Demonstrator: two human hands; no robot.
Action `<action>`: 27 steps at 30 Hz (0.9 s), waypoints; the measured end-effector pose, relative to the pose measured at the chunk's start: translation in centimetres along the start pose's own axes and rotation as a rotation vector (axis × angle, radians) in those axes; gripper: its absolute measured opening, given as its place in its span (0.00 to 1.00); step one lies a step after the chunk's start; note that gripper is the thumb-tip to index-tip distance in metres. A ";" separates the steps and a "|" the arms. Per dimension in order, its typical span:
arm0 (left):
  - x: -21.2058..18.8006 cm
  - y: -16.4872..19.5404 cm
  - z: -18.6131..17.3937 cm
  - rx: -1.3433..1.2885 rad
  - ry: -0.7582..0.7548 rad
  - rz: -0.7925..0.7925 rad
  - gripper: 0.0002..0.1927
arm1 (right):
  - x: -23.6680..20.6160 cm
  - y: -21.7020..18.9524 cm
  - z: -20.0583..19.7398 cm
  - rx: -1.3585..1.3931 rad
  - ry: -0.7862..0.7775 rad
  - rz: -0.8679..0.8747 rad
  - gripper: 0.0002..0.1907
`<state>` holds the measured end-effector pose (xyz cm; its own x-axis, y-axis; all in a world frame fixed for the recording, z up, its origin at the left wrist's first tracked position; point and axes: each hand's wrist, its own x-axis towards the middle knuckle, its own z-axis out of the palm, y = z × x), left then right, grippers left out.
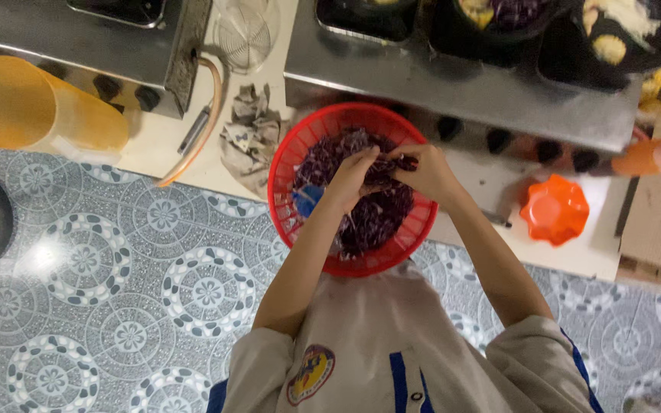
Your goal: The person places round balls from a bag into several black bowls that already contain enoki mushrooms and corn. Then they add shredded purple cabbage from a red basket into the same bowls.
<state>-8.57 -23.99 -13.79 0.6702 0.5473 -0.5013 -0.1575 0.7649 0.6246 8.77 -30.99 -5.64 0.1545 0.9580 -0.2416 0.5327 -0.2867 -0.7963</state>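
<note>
A red plastic basket holds a heap of shredded purple cabbage. Both hands are over the middle of the basket. My left hand and my right hand meet above the heap and pinch a clump of the purple shreds between them. A small blue object lies in the basket by my left wrist.
The basket rests on a pale counter edge above a patterned tile floor. An orange jug lies far left, a crumpled cloth beside the basket, an orange fluted cup to the right. Steel stoves with black pots stand behind.
</note>
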 end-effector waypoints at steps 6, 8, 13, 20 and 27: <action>4.5 7.0 2.5 0.008 -0.034 0.160 0.17 | 6.2 -2.2 -6.1 0.222 -0.065 -0.176 0.13; 7.2 10.3 4.1 0.043 -0.040 0.263 0.17 | 10.1 -3.2 -9.5 0.160 -0.063 -0.433 0.13; 15.4 19.6 7.9 0.075 0.001 0.342 0.16 | 20.5 -5.8 -16.6 0.134 -0.017 -0.368 0.13; 24.4 28.0 11.1 0.007 -0.008 0.408 0.16 | 30.7 -7.1 -21.7 0.192 -0.013 -0.483 0.11; 27.7 30.4 10.9 0.094 0.000 0.327 0.17 | 35.1 -4.9 -20.9 0.037 0.143 -0.527 0.11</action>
<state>13.06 10.71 -2.18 0.5954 0.7584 -0.2652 -0.2966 0.5142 0.8047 28.99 4.15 1.40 -0.0121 0.9624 0.2715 0.5391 0.2350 -0.8088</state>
